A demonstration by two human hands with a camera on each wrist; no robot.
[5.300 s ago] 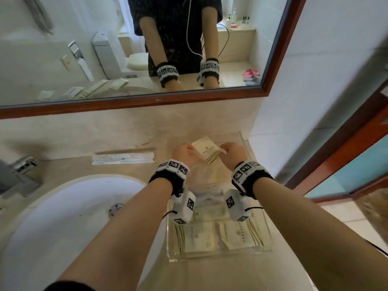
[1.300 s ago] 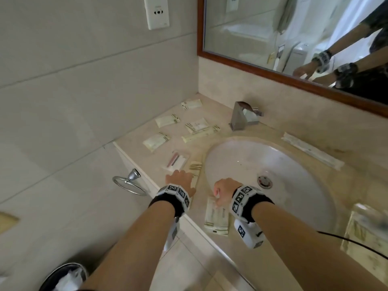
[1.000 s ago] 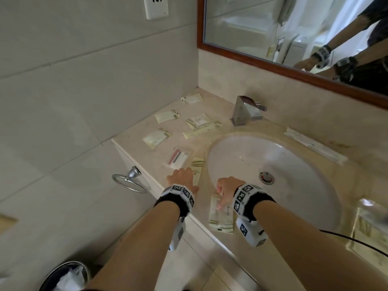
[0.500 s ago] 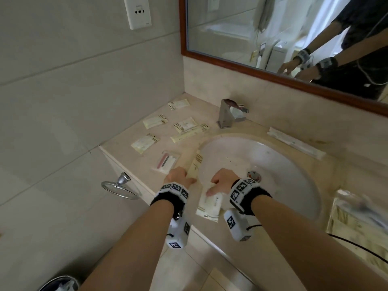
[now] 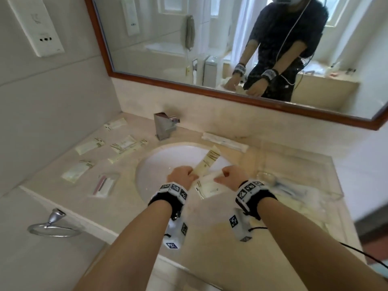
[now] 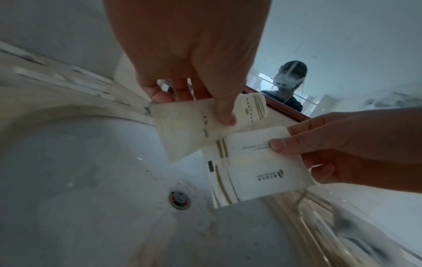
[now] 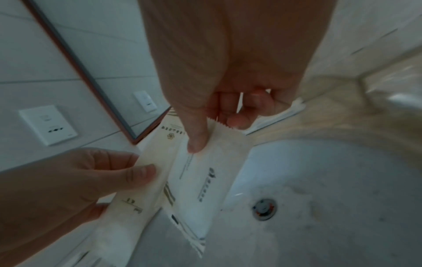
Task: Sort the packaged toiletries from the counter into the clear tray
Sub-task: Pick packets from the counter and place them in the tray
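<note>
Holding: one packet per hand, both raised over the sink [image 5: 159, 164]
Left hand [image 5: 181, 177]: thumb and fingers pinch the long cream packet [image 5: 206, 162], angled up toward the mirror [image 5: 210, 49]
Right hand [image 5: 232, 175]: thumb and fingers pinch the white packet [image 5: 209, 186] by its top edge
Overlap: the two packets cross, edges touching
Counter [image 5: 63, 164]: six more packets lie left of the sink, one long one behind it near the faucet [image 5: 164, 128]
Clear tray [image 5: 298, 194]: on the counter right of the sink, blurred

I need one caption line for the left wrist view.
Left hand and right hand each pinch a packet over the sink.
</note>
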